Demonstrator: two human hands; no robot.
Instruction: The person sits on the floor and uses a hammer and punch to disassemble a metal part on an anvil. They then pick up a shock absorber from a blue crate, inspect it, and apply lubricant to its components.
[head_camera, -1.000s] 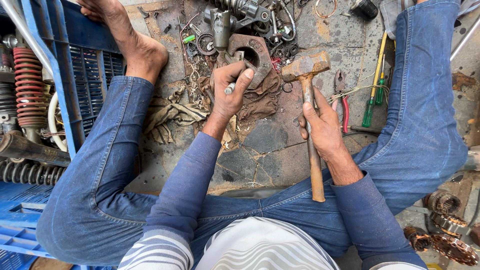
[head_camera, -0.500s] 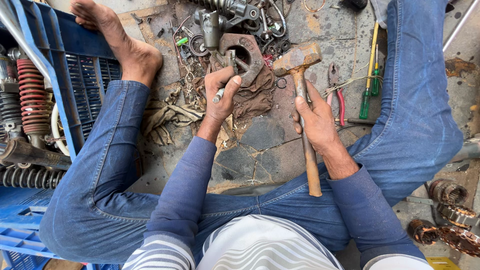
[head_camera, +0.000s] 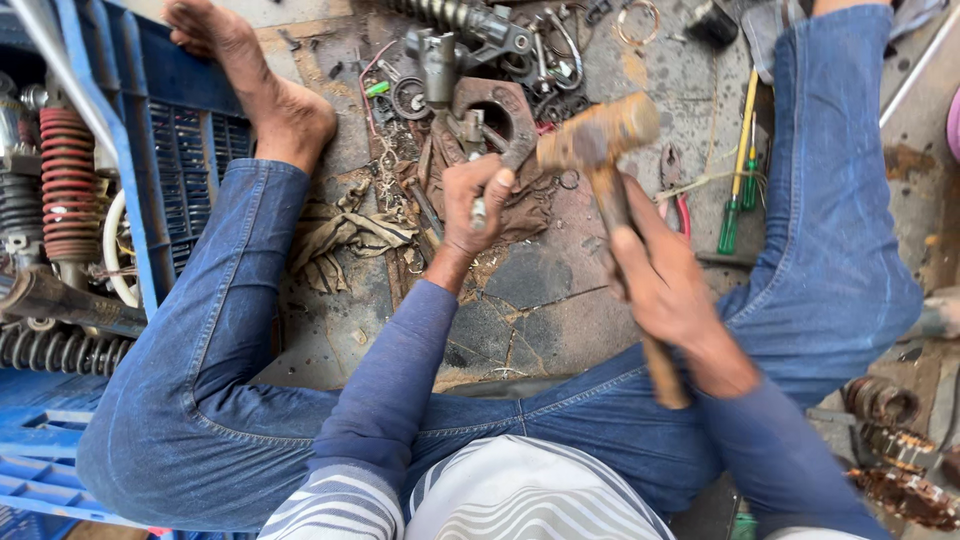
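Head view: hammer (head_camera: 600, 140) above punch (head_camera: 479, 212).

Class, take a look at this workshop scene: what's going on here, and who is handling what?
A person sits on a cracked stone floor with legs spread. The left hand holds a thin metal punch upright against a rusty metal part. The right hand grips a hammer by its wooden handle, the head raised just beside the punch. Green-handled screwdrivers and red-handled pliers lie to the right, and a blue crate with springs sits to the left.
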